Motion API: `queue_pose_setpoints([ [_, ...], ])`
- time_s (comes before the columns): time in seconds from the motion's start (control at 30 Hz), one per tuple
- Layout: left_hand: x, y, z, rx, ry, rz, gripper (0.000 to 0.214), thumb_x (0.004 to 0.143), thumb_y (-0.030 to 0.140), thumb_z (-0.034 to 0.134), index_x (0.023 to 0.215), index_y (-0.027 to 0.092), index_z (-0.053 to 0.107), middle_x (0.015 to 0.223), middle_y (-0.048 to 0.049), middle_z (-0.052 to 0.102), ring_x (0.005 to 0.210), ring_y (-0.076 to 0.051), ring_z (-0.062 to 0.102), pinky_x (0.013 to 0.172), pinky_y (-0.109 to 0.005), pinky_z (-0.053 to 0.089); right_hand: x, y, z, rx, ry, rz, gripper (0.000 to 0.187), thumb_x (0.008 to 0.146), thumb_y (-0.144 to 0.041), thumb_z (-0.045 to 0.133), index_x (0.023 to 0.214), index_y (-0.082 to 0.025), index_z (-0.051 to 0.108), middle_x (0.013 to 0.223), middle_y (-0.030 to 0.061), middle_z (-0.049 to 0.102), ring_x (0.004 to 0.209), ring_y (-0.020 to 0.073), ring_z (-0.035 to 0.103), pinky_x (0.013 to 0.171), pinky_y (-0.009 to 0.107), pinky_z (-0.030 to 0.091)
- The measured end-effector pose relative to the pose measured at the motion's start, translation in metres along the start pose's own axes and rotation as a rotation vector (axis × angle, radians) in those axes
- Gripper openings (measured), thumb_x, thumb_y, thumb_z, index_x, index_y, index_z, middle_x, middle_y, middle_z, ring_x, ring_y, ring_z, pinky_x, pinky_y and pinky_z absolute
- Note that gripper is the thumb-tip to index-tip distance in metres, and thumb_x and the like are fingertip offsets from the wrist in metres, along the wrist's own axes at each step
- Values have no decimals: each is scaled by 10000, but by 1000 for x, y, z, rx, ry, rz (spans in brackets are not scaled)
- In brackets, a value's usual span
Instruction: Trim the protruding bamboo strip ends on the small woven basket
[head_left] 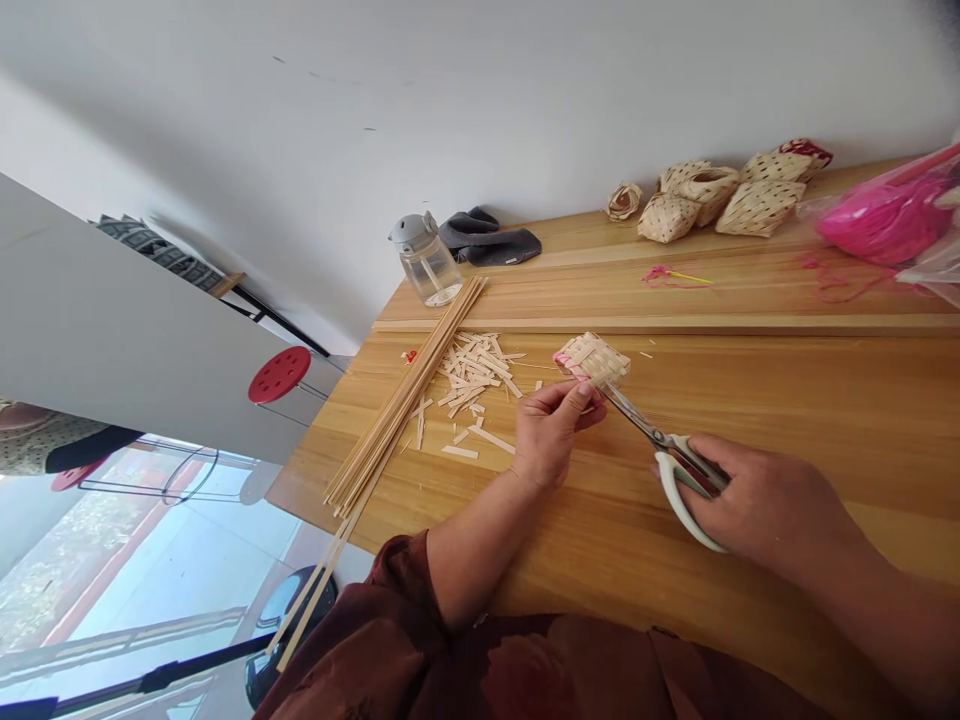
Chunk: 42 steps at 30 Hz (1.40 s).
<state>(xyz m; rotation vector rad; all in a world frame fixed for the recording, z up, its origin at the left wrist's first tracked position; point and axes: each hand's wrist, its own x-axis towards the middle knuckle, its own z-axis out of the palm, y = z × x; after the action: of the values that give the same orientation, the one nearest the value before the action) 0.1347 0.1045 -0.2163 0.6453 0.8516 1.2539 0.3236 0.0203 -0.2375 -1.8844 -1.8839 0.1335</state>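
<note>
A small woven strip piece (596, 355) with a bit of pink on its left side is pinched in my left hand (555, 420), between thumb and fingers. My right hand (757, 495) grips a pair of scissors (658, 440) with white handles. The scissor tips touch or lie against the lower right edge of the weave; whether a strip sits between the blades I cannot tell. Left of my left hand lies a heap of short cut strips (476, 370). Beyond it a bundle of long thin strips (409, 395) lies slantwise and overhangs the table edge.
At the back left stands a clear jug (431, 265) beside a dark grey cloth (491, 240). Several woven pieces (671, 215) sit along the wall. A bag with pink cord (889, 215) is at far right. Red stools (280, 374) stand left of the table (862, 420).
</note>
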Motion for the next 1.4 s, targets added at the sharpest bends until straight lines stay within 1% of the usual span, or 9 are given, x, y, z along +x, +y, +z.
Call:
queue_pose_setpoints([
  [0.27,1,-2,-6,-18,-31,-106,562,485,525,1031,735,108,750,748,-23,720,746,-124,685,821,-336,648,-3,-3,5,-42,90,-56,251,863,-432,656,710,-255,566,550,-9,543,504,154,416,528,299,296],
  [0.47,-1,-4,-3,-22,-42,-93,569,471,539,1036,701,110,741,738,-25,722,748,-124,692,801,-323,652,-5,-11,-2,-131,138,-53,201,883,-385,636,754,-234,607,608,4,579,574,158,486,580,298,299],
  [0.67,-3,0,-4,-10,-90,-125,568,501,548,1028,713,111,733,742,-38,729,739,-138,699,776,-326,646,1,0,-7,-330,293,-191,282,924,-417,555,727,-224,613,598,37,522,599,186,459,593,324,233],
  [0.77,-5,1,-4,-1,-118,-163,569,509,547,1025,733,118,725,761,-43,736,759,-158,715,791,-350,643,2,0,-9,-338,270,-164,257,930,-397,560,764,-216,635,638,54,556,640,198,493,616,326,251],
  [0.93,-7,1,0,1,-128,-138,582,510,576,1015,717,129,704,759,-35,728,753,-150,703,780,-344,649,0,-5,-7,-150,199,-157,286,936,-392,556,709,-223,514,610,4,524,577,147,454,600,293,294],
  [1.07,-6,4,-1,61,-170,-101,568,530,580,1005,719,128,718,740,-33,730,729,-147,713,709,-301,656,3,-3,-10,-217,230,-212,265,946,-391,546,740,-225,530,625,11,524,620,169,484,604,301,282],
  [1.27,-3,5,-4,139,-155,-102,576,513,606,991,665,138,692,689,-22,716,677,-153,699,628,-284,631,5,-3,-14,-252,249,-179,284,907,-426,549,703,-229,562,577,1,488,567,152,412,579,309,227],
  [1.33,-3,6,-4,134,-139,-124,602,487,621,994,706,138,708,680,-17,716,636,-143,682,646,-306,636,-1,-13,-11,-189,244,-280,268,903,-407,602,700,-233,603,583,-5,533,552,144,431,579,316,244],
  [1.4,-3,7,-4,139,-166,-152,626,485,630,994,751,133,721,669,-17,712,588,-133,664,625,-305,628,-8,-27,-7,-54,157,-534,195,891,-350,642,726,-246,642,623,-17,601,556,136,486,595,317,299],
])
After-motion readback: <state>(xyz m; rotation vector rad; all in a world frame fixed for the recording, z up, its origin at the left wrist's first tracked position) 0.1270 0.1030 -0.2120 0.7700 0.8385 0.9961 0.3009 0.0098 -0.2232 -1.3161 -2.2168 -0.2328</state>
